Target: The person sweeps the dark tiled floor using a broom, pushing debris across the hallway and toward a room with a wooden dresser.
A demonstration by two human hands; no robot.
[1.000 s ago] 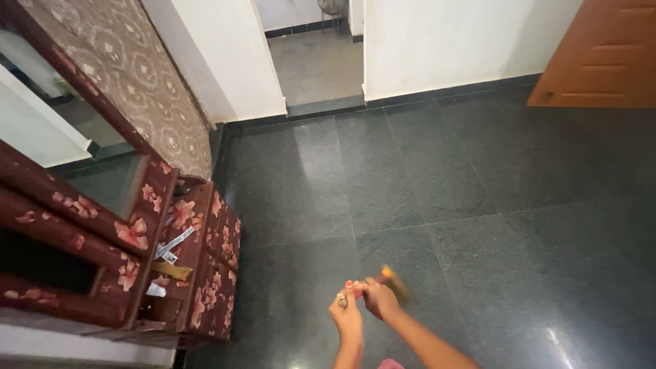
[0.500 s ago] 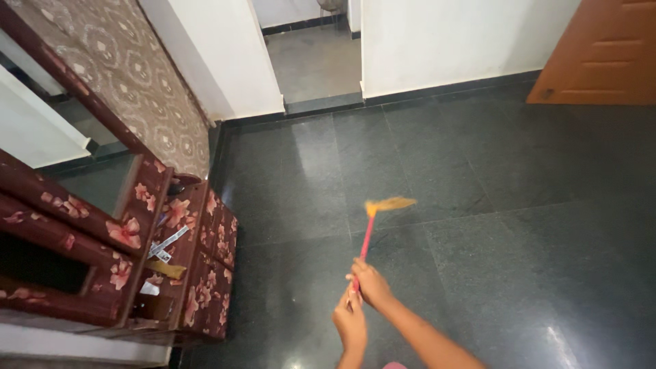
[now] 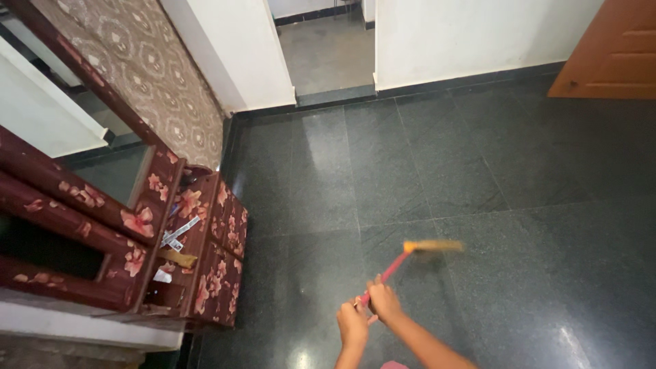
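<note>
Two hands on one stick here, so both of mine are busy. My left hand (image 3: 353,323) is curled around the bottom end of the broom (image 3: 404,260), and my right hand (image 3: 385,301) is clamped on the pink handle just above it, the two fists practically touching. So fingers clenched on both sides, grasping the handle. The broom runs up and away from me to the right, and its yellowish brush head is blurry, out over the dark grey floor tiles (image 3: 478,157); can't tell if the bristles actually touch the floor.

Off to my left is a dark red dresser (image 3: 205,273) with a pink flower pattern, well apart from the broom. Some small bits lie on its top, including a white strip, but they're too small to make out properly. A mirror (image 3: 102,171) sits above it.

Further out there's patterned wallpaper (image 3: 150,75) on the left wall, then a white wall with an open doorway (image 3: 328,48), and an orange-brown wooden door (image 3: 611,55) in the far right corner.
</note>
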